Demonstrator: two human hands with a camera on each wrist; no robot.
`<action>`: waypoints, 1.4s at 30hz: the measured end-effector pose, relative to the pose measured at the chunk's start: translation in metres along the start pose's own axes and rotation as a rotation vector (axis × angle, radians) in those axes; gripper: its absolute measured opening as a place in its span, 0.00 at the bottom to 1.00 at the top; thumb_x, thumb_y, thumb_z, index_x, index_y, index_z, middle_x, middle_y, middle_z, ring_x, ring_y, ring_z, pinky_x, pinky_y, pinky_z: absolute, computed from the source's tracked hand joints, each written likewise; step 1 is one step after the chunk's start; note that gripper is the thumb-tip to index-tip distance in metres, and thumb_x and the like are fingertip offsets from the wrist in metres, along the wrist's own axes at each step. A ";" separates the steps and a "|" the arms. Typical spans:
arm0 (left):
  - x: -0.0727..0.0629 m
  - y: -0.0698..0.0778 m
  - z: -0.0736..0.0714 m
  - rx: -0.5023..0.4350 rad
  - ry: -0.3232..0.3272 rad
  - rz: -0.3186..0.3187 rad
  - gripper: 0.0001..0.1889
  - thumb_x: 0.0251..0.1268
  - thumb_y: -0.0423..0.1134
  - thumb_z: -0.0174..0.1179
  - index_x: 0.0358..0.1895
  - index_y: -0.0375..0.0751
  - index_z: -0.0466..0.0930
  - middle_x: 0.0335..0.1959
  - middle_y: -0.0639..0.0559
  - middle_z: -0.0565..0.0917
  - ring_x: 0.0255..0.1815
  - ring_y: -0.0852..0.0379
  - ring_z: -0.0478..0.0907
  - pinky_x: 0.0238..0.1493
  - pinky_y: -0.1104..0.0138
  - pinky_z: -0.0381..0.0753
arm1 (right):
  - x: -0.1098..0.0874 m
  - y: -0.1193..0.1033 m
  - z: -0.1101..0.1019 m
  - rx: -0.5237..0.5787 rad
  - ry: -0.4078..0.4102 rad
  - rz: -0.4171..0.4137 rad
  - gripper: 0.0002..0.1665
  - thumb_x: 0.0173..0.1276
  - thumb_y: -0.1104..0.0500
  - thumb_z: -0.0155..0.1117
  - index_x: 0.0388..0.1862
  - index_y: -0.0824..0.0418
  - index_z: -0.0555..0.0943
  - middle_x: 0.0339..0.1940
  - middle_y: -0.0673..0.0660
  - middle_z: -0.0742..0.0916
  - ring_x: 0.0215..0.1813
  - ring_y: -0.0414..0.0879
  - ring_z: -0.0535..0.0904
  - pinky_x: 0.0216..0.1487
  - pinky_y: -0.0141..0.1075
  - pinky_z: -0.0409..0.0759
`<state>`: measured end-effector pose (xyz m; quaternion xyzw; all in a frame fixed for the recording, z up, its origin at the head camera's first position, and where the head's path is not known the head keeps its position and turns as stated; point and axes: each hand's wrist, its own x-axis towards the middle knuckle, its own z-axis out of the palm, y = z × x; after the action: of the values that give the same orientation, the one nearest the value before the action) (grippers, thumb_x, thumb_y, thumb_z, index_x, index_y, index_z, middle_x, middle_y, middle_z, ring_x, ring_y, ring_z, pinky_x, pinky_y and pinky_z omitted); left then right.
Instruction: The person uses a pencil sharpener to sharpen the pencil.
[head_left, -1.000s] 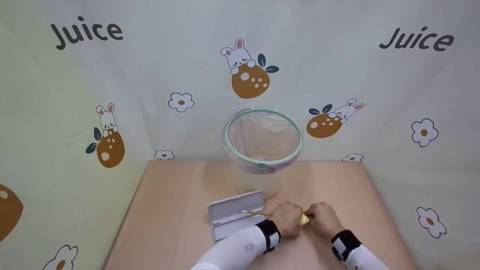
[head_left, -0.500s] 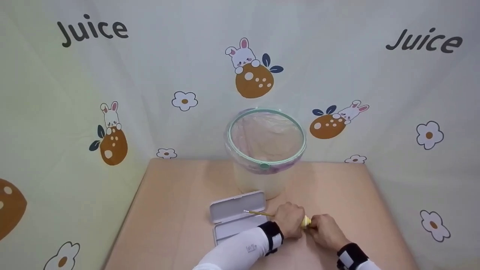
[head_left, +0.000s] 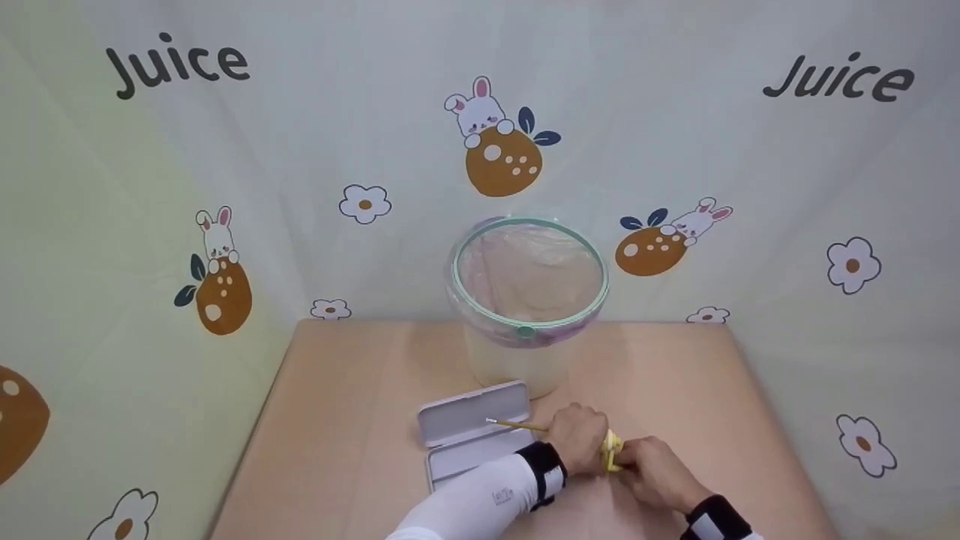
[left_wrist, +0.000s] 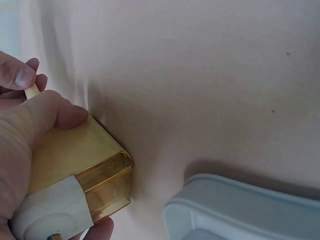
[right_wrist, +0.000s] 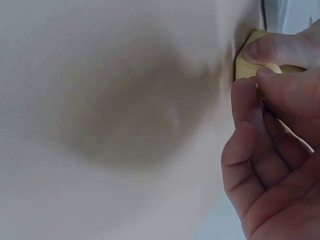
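My left hand [head_left: 579, 439] grips the body of a yellow hand-crank pencil sharpener [left_wrist: 75, 150], which has a white front and a clear amber tray. A pencil [head_left: 517, 425] sticks out of its front toward the left, its pale end over the case. On the sharpener's other side, my right hand [head_left: 660, 469] pinches the handle of the yellow crank [head_left: 611, 459] between thumb and index finger. In the right wrist view, the left thumb [right_wrist: 265, 47] lies over the sharpener's yellow body, and the right hand's remaining fingers are curled loosely below.
An open grey pencil case [head_left: 472, 415] lies left of my hands, partly under the left forearm. Behind it stands a pale bin [head_left: 517, 367] with a green rim and a clear plastic liner. Printed curtains [head_left: 405, 262] surround the table [head_left: 360, 390].
My right hand has shifted down and toward me with the crank, whose arm now shows pointing downward. My left hand, the sharpener and the pencil stay nearly in place.
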<state>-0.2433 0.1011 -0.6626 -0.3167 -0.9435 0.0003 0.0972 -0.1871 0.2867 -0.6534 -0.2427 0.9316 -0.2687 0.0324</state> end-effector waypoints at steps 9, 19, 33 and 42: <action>0.000 0.001 -0.002 -0.029 -0.029 -0.008 0.22 0.46 0.63 0.84 0.34 0.55 0.87 0.30 0.58 0.89 0.31 0.57 0.83 0.27 0.63 0.83 | -0.001 0.001 -0.006 0.067 -0.013 -0.038 0.18 0.57 0.77 0.69 0.33 0.55 0.94 0.27 0.46 0.88 0.30 0.27 0.70 0.33 0.27 0.71; -0.001 0.001 -0.003 -0.070 -0.020 -0.009 0.20 0.46 0.59 0.84 0.30 0.55 0.84 0.29 0.59 0.88 0.31 0.57 0.83 0.27 0.62 0.82 | -0.005 -0.004 -0.018 0.010 0.075 -0.174 0.22 0.52 0.80 0.70 0.29 0.53 0.92 0.23 0.42 0.84 0.29 0.25 0.67 0.31 0.23 0.68; 0.000 -0.001 0.000 -0.061 -0.021 0.006 0.16 0.49 0.54 0.83 0.31 0.54 0.85 0.30 0.58 0.89 0.31 0.58 0.84 0.27 0.63 0.84 | 0.006 -0.013 -0.048 0.035 0.106 -0.125 0.15 0.58 0.76 0.78 0.36 0.58 0.96 0.28 0.45 0.90 0.30 0.27 0.77 0.33 0.28 0.78; 0.004 -0.004 -0.003 -0.079 -0.038 -0.008 0.15 0.48 0.50 0.83 0.32 0.53 0.85 0.29 0.57 0.88 0.31 0.57 0.85 0.28 0.62 0.85 | 0.011 -0.011 -0.053 0.025 0.091 -0.082 0.14 0.62 0.74 0.79 0.39 0.57 0.96 0.30 0.49 0.92 0.33 0.29 0.81 0.36 0.30 0.81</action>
<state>-0.2481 0.0997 -0.6588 -0.3164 -0.9458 -0.0312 0.0668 -0.2021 0.2986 -0.6015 -0.2677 0.9180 -0.2922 -0.0182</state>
